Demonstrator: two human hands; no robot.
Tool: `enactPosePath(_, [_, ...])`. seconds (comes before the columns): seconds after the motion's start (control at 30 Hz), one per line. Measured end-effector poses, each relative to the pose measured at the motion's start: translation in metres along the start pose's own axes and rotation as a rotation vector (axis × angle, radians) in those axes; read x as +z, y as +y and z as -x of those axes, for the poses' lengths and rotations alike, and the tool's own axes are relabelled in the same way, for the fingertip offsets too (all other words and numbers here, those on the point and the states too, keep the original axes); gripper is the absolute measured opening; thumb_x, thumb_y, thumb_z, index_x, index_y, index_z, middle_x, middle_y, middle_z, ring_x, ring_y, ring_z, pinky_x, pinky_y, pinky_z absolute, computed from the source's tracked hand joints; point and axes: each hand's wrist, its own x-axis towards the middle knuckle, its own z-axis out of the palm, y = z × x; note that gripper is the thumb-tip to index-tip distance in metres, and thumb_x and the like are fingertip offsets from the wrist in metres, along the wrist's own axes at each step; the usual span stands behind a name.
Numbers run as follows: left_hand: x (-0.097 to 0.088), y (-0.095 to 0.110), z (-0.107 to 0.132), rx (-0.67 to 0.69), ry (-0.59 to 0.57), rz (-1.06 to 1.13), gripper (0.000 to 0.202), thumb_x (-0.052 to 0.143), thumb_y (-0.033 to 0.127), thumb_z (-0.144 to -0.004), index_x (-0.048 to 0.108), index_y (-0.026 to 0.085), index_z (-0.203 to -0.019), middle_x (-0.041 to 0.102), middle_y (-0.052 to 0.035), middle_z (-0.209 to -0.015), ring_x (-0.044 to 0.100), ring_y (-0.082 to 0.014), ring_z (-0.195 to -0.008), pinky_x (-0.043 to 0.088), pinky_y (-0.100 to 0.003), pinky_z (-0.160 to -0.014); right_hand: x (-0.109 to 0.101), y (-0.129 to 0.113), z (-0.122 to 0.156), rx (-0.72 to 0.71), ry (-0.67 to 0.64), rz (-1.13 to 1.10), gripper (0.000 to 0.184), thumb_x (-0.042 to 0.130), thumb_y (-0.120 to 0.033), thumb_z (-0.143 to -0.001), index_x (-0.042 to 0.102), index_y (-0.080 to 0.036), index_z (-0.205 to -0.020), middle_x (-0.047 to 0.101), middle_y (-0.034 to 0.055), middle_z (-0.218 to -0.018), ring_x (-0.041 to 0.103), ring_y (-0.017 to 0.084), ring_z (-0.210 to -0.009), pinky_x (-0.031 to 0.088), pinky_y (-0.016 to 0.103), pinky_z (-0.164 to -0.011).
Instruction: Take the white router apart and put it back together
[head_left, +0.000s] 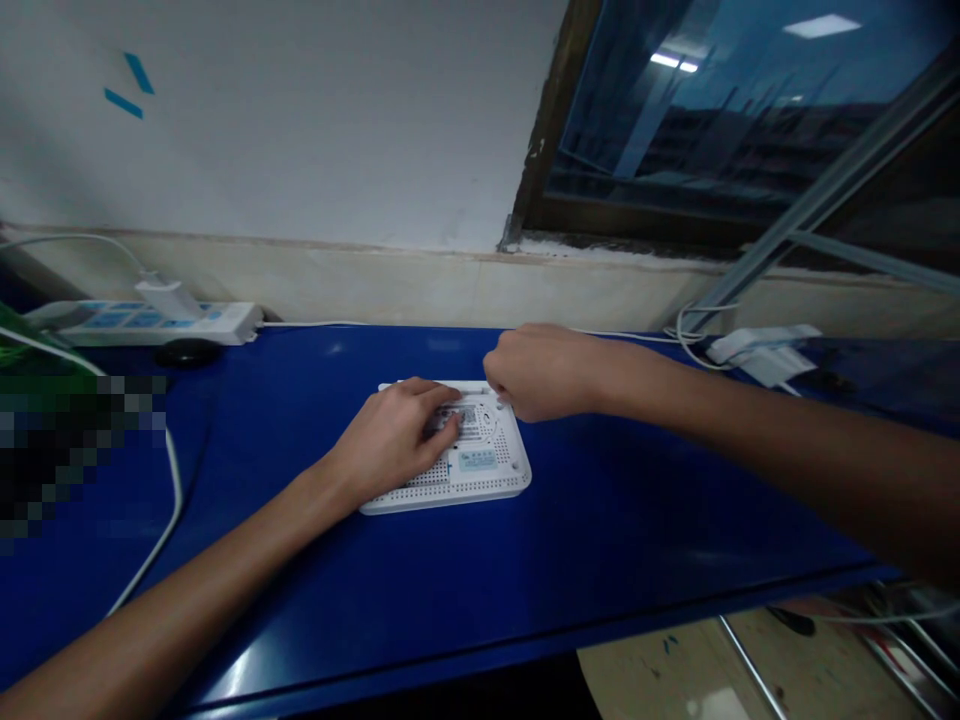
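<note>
Along the back edge of the blue surface [637, 500], near the left corner, a white power strip [150, 323] is sitting with a white plug [169, 298] standing in it, while a white cable [174, 480] is curving toward the front edge beside a pixelated patch [67, 450]. Near the middle of the surface, a white plastic router [487, 470] is lying underside up, showing vent holes and a pale blue label [478, 460]. The left hand [394, 440] is resting across the router's left half, its grip open and its fingers draped over the top. The right hand [540, 372] is reaching over the router's far right corner with its fingers curled; I cannot tell whether that grip is closed on anything. Toward the right, a white adapter [761, 352] is lying by the back edge beside looped cables [694, 335].
</note>
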Motion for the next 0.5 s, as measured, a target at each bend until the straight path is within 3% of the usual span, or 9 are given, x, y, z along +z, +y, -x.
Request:
enactPosePath(0.17, [-0.001,0.001,0.001,-0.004,-0.005,-0.006,0.034,0.049,0.035,-0.099,0.067,0.015,-0.122,0.07,-0.0137,-0.122,0.068,-0.0282,-0.105,0.057,-0.046,-0.09,-0.005,0.01,0.006,-0.292,-0.055,0.267,0.019,0.07,-0.003,-0.074,0.075,-0.021,-0.07,0.072,0.0029,-0.065,0.064,0.017,-0.062,0.039,0.032,-0.065])
enactPosePath(0.23, [-0.002,0.002,0.001,-0.014,-0.016,-0.007,0.035,0.049,0.034,-0.099,0.066,0.015,-0.122,0.07,-0.0133,-0.122,0.068,-0.0283,-0.105,0.056,-0.046,-0.09,-0.005,0.01,0.006,-0.336,-0.079,0.307,0.017,0.068,-0.005,-0.078,0.075,-0.02,-0.073,0.072,0.0037,-0.067,0.066,0.018,-0.067,0.04,0.033,-0.07])
enactPosePath(0.33, [-0.003,0.003,0.001,-0.031,-0.029,-0.006,0.036,0.048,0.035,-0.099,0.066,0.016,-0.124,0.07,-0.0127,-0.123,0.067,-0.0286,-0.107,0.056,-0.046,-0.092,-0.007,0.005,0.005,-0.244,-0.167,0.272,0.015,0.065,-0.01,-0.083,0.077,-0.018,-0.082,0.075,0.0072,-0.075,0.068,0.019,-0.072,0.041,0.031,-0.069])
enactPosePath(0.5, [-0.002,0.003,0.0,-0.033,-0.026,0.003,0.036,0.049,0.035,-0.099,0.066,0.016,-0.124,0.07,-0.0124,-0.122,0.067,-0.028,-0.106,0.056,-0.045,-0.092,-0.011,-0.011,-0.003,0.087,-0.225,0.148,0.021,0.06,-0.02,-0.086,0.079,-0.014,-0.095,0.077,0.014,-0.084,0.069,0.023,-0.075,0.041,0.03,-0.064])
